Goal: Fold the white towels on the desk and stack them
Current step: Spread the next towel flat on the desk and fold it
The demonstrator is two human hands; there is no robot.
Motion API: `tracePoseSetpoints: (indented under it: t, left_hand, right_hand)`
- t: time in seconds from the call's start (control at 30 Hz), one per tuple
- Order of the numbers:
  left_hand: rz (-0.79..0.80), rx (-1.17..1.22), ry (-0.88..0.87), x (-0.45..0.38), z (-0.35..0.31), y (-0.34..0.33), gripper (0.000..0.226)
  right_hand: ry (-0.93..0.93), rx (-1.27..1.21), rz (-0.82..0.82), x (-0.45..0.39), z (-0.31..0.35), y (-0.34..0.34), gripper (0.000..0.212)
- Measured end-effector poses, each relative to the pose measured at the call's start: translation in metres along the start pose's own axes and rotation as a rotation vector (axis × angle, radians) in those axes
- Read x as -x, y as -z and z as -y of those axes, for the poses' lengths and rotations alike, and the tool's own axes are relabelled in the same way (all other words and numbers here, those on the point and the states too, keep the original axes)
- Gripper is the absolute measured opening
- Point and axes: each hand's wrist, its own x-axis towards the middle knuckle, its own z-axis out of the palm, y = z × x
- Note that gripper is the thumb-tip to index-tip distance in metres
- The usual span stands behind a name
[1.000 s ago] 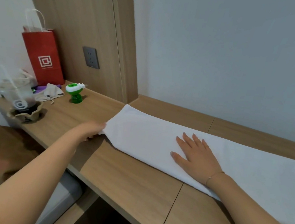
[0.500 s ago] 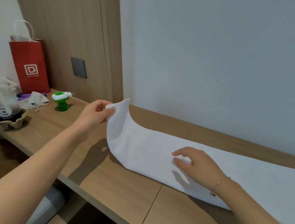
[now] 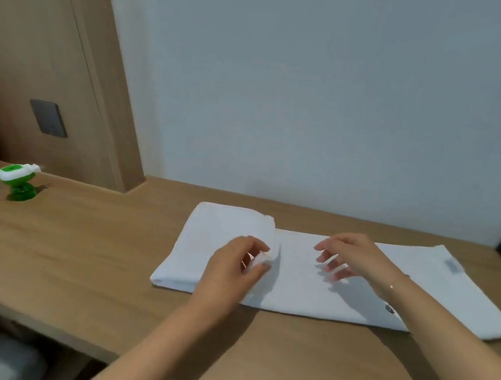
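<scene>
Left hand (image 3: 233,271) has its grip pinched on the folded-over end of the white towel (image 3: 326,284), laid back on the towel's own middle. Right hand (image 3: 352,257) hovers just beside that fold with fingers loosely spread, grasping nothing. Lengthwise the towel lies on the wooden tabletop (image 3: 72,255), its label corner toward the right.
</scene>
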Motion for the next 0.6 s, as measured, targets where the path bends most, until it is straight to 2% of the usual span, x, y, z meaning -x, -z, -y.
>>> tracePoseSetpoints:
  t: [0.13, 0.4, 0.47, 0.6]
  left_hand:
    - [0.072, -0.074, -0.046, 0.029, 0.02, -0.023, 0.013]
    - [0.029, -0.013, -0.116, 0.031, 0.022, -0.018, 0.004]
    - [0.027, -0.035, -0.161, 0.031, 0.022, -0.017, 0.001]
    - [0.008, -0.1, -0.215, 0.031, 0.02, -0.016, 0.008]
  right_hand:
    - [-0.125, -0.01, 0.063, -0.011, -0.006, -0.011, 0.028]
    - [-0.258, 0.134, 0.173, -0.044, 0.013, -0.064, 0.057]
    - [-0.252, 0.177, 0.171, -0.047, 0.016, -0.076, 0.053]
    - [-0.118, 0.116, 0.087, -0.049, 0.022, -0.087, 0.024]
